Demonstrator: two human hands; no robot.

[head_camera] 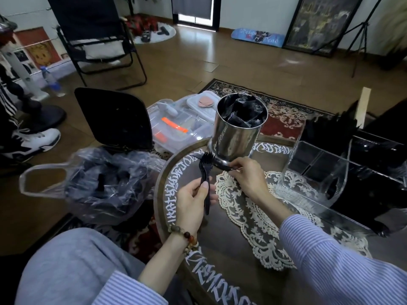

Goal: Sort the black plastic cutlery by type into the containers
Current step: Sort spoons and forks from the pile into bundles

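My left hand (193, 200) grips a stack of black plastic forks (206, 170) by the handles, tines pointing up and away. My right hand (247, 176) pinches the handle of a black spoon (221, 164) lying against the foot of a shiny steel canister (239, 130). The canister stands on the round table and holds black wrapped packets. A clear acrylic organiser (317, 170) with divided compartments sits to the right of my hands, its contents hard to make out.
A bin lined with a clear bag (103, 183), lid raised, stands left of the table. Clear plastic boxes (180, 122) sit on the floor behind it. A white lace doily (248, 214) covers the dark table with white lettering (174, 186). A folding chair is further back.
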